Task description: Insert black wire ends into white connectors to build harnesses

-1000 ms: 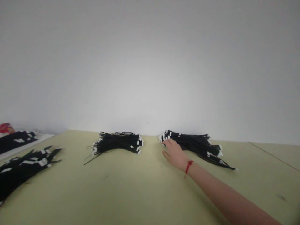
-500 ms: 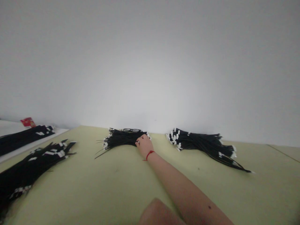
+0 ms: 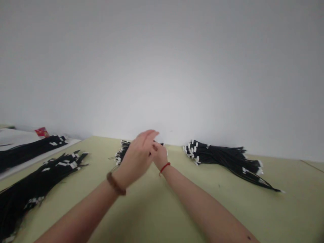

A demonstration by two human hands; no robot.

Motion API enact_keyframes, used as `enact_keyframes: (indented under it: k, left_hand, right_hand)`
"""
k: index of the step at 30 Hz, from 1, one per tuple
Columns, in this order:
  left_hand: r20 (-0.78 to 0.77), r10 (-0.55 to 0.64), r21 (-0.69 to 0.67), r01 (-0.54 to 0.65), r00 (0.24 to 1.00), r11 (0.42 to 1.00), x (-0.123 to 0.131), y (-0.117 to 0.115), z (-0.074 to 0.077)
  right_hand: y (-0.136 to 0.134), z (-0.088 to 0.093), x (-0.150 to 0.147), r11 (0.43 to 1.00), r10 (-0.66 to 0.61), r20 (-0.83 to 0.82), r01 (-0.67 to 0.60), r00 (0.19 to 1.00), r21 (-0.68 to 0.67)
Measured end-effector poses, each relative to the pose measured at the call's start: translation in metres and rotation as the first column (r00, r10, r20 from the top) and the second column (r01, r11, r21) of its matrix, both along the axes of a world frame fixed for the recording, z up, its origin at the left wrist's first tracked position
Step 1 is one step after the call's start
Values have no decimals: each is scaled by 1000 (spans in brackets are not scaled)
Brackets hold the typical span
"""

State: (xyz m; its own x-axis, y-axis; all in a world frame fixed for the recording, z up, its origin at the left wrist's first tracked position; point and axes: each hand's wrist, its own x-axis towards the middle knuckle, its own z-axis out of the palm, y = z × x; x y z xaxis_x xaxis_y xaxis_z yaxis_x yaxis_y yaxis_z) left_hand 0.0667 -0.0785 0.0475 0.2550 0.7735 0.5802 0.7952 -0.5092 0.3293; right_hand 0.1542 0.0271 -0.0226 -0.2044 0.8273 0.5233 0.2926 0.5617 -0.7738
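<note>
In the head view a bundle of thin black cables with white connectors [image 3: 123, 152] lies against the wall, mostly hidden behind my hands. My right hand [image 3: 160, 155], red string at the wrist, is at the right end of this bundle with its fingers curled closed; what they hold is hidden. Just in front of the bundle my left hand [image 3: 138, 153], with a brown bracelet at the wrist, overlaps the right hand's fingertips. Its fingers stretch out to the right, slightly blurred, and I see nothing in them.
Another bundle of black cables [image 3: 222, 155] lies to the right, one cable trailing forward. A larger cable pile [image 3: 48, 179] is at the left front. Beyond it, more black cables [image 3: 35, 146] and a red packet [image 3: 42, 132] lie on a white surface. A pale wall [image 3: 162, 67] stands behind the yellow-green table [image 3: 157, 209].
My left hand has come up from the bottom edge to my right hand, covering much of the middle bundle. My right hand stays at the bundle. The view has shifted slightly.
</note>
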Motion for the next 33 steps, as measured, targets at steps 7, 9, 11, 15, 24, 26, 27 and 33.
enact_keyframes:
  k: [7,9,11,15,24,26,27,33]
  left_hand:
    - [38,206,-240,-191,978,952,-65,94,-17]
    - [116,304,-278,-262,946,924,-86,103,-15]
    - [219,402,-283,-336,889,898,-105,106,-6]
    - [402,516,-233,-461,756,856,-135,96,19]
    - [387,577,-170,-560,719,811,-155,61,70]
    - [335,509,-220,-460,793,860,-141,56,85]
    - [324,472,-239,-412,820,879,-130,53,93]
    - [431,176,-328,-28,885,944,-9,11,119]
  right_hand:
    - [-26,-19,19,988,-3,298,-44,954,150]
    - [-20,-28,23,988,-45,402,-19,915,155]
    - [-14,-36,25,990,-73,500,4,863,139]
    - [-8,-45,23,994,-87,621,23,779,112]
    - [-13,-41,24,997,-68,603,32,795,71]
    - [-19,-35,25,998,-55,552,35,832,47]
    - [-23,-30,27,999,-51,517,38,855,36]
    - [-57,57,62,999,48,198,-51,979,11]
